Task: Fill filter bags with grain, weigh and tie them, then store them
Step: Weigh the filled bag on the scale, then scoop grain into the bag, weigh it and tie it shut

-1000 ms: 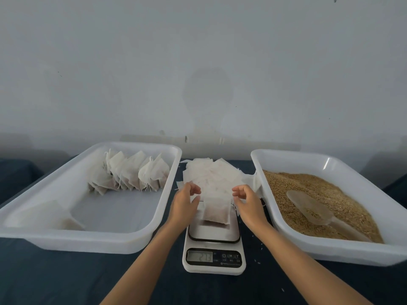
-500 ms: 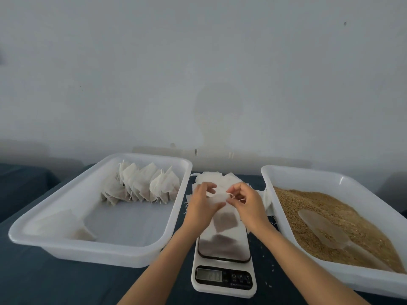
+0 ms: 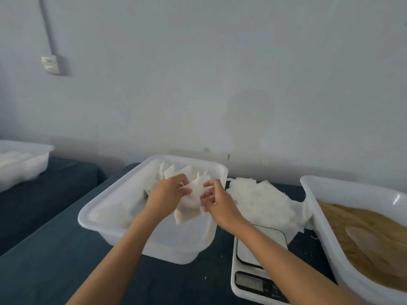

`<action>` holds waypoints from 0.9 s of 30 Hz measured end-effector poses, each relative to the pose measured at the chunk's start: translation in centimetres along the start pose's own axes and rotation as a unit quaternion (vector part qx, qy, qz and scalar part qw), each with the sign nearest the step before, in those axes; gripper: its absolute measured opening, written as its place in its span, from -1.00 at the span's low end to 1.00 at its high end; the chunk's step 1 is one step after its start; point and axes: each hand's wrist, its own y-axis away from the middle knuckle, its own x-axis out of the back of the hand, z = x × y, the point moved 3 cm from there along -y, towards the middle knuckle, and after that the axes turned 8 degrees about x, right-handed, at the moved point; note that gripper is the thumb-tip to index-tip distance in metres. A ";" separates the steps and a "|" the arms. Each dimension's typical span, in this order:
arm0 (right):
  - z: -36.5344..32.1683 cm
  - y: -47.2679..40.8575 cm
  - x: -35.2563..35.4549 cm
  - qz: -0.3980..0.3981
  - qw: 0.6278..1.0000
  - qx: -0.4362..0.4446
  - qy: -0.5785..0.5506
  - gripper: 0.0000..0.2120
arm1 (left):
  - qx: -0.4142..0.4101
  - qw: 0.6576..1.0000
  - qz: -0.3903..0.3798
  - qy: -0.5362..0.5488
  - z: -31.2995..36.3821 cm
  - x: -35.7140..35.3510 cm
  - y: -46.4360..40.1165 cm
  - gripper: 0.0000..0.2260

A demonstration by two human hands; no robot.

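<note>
A white filter bag with grain in it hangs over the left white tub. My left hand pinches its upper left part and my right hand pinches its upper right part. Behind my hands, several tied filled bags stand in a row at the tub's far end. The white kitchen scale sits bare to the right, under my right forearm. A pile of flat unfilled filter bags lies behind the scale.
A white tub at the right holds brown grain and a translucent scoop. Another white tub stands far left on a separate dark surface. The table has a dark blue cloth. A grey wall runs behind.
Both hands lifted the filled bag off the scale and carried it left over the left tub. The view swung left too, bringing the far left tub into sight.
</note>
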 end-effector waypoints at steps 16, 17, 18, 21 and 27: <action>0.2 -1.0 -5.4 -0.107 0.991 0.025 0.079 -0.84 | 0.185 0.919 -0.126 -0.326 -12.0 2.8 -0.6 -0.79; 0.2 -1.0 -5.4 -0.112 0.990 0.028 0.077 -0.84 | 0.186 0.919 -0.124 -0.323 -11.9 2.8 -0.6 -0.80; 0.1 -0.9 -5.4 -0.116 0.990 0.032 0.074 -0.84 | 0.185 0.922 -0.118 -0.320 -11.8 2.7 -0.6 -0.80; -0.3 -0.7 -4.8 -0.105 0.992 0.060 0.045 -0.81 | 0.183 0.938 -0.074 -0.285 -10.9 2.8 -0.6 -0.82; 2.0 -1.7 2.7 0.151 0.987 0.039 0.038 -0.74 | 0.112 0.976 0.071 -0.173 -6.8 2.4 -1.0 -0.94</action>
